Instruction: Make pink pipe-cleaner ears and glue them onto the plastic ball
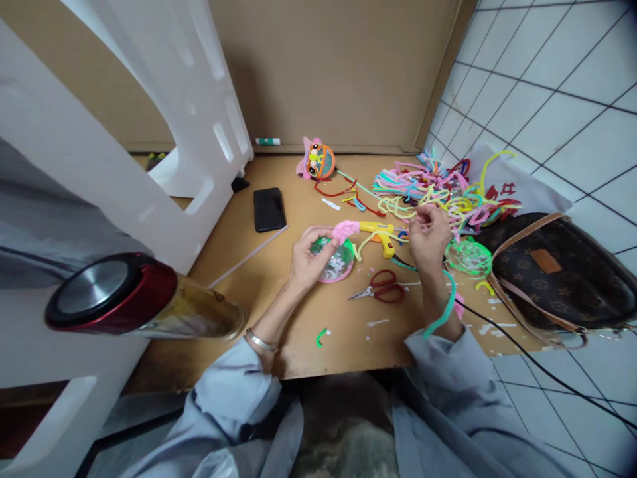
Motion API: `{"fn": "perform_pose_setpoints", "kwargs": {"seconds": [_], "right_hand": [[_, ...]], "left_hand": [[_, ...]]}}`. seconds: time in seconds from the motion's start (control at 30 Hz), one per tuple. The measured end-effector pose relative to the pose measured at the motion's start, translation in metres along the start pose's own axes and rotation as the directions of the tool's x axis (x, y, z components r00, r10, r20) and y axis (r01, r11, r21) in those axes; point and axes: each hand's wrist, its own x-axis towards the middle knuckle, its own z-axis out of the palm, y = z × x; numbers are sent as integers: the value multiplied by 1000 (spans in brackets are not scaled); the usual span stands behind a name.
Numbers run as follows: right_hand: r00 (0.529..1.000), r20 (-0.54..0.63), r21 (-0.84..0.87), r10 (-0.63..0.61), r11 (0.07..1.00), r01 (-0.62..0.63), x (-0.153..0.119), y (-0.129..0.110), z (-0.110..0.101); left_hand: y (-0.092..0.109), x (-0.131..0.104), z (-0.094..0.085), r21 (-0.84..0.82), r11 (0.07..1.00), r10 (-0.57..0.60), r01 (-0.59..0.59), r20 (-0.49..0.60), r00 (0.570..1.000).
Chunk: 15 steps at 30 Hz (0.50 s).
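Note:
My left hand [311,260] is closed on a round clear plastic piece [337,264] edged with green and pink pipe cleaner. A fluffy pink pipe-cleaner bit [345,231] sits at its top edge, by my thumb. My right hand [430,230] is pinched in front of the pipe-cleaner pile, and a pale yellow pipe cleaner [367,241] runs from beside the round piece towards its fingers. The fingertips themselves are partly hidden. Between the hands lies a yellow hot glue gun [382,237]. Red-handled scissors [387,287] rest open on the table below it.
A heap of colourful pipe cleaners [432,186] stands at the back right, beside a brown handbag [562,272]. Another green-rimmed round piece [468,256] lies near the bag. Further back are a finished-looking animal figure [318,160] and a black phone [269,210]. A bottle [149,299] is at left.

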Motion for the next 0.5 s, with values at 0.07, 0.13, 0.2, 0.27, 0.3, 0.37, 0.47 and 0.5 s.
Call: {"fn": "perform_pose_setpoints", "kwargs": {"seconds": [0.07, 0.13, 0.2, 0.27, 0.3, 0.37, 0.47, 0.5], "right_hand": [[996, 88, -373, 3, 927, 30, -4, 8, -2], [978, 207, -555, 23, 826, 98, -10, 12, 0], [965, 262, -603, 34, 786, 136, -14, 18, 5], [962, 263, -602, 68, 791, 109, -13, 26, 10], [962, 258, -592, 93, 802, 81, -12, 31, 12], [967, 234, -535, 104, 844, 39, -9, 40, 15], [981, 190, -428, 47, 903, 40, -8, 44, 16], [982, 184, -419, 43, 907, 39, -8, 41, 15]], "left_hand": [[0, 0, 0, 4, 1000, -2, 2, 3, 1000], [0, 0, -1, 2, 1000, 2, -2, 1, 1000], [0, 1, -1, -4, 1000, 6, -6, -3, 1000], [0, 1, -1, -12, 1000, 10, -10, -4, 1000], [0, 1, -1, -14, 1000, 11, -11, -2, 1000], [1, 1, -1, -11, 1000, 11, -11, 3, 1000], [1, 0, -1, 1, 1000, 2, -2, 2, 1000], [1, 1, -1, 3, 1000, -1, 1, 3, 1000]]}}
